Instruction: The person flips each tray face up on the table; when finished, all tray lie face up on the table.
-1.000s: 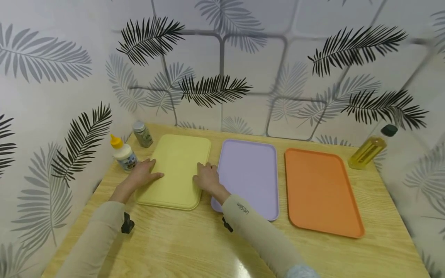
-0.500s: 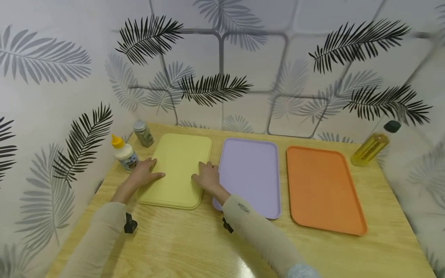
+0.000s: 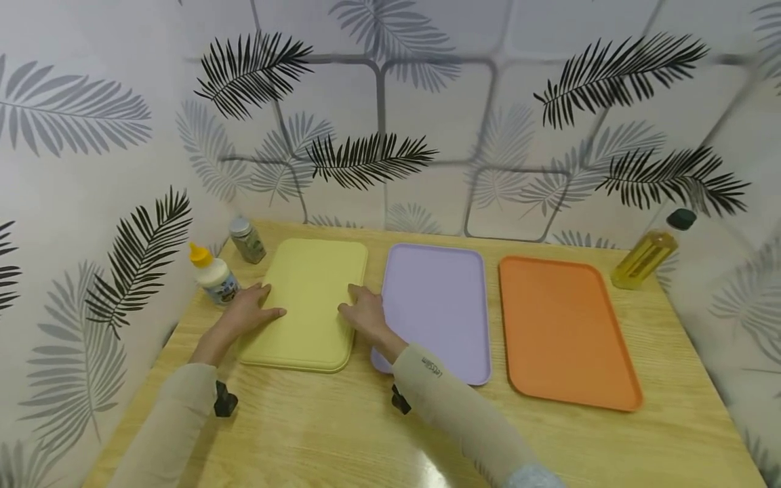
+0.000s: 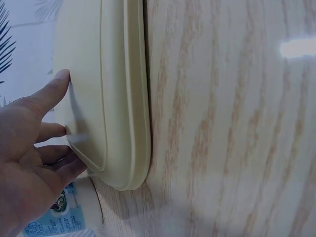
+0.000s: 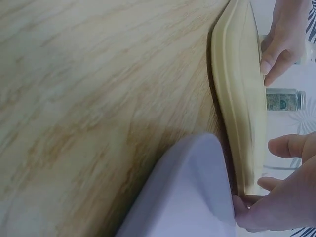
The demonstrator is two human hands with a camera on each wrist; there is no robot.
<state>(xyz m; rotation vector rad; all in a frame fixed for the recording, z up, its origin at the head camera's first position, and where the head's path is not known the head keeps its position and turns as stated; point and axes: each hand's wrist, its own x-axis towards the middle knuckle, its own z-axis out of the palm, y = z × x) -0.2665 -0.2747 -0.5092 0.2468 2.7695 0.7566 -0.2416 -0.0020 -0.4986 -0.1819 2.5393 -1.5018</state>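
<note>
Yellow tray (image 3: 311, 301), upside down and smooth with rounded corners, is seen in the head view at the left of the wood-grain counter (image 3: 342, 420); its long edges are gripped by the left hand (image 3: 247, 310) and the right hand (image 3: 364, 312), fingers curled at the rims. A lilac tray (image 3: 436, 308) lies just beside it, an orange tray (image 3: 564, 329) further right, with bare counter in front. A glue bottle (image 3: 213, 278) stands near the left edge.

In the left wrist view, the thumb is pressed on the tray's underside, fingers tucked beneath the rim.

In the right wrist view, the tray's edge is pinched beside the lilac tray's corner
</note>
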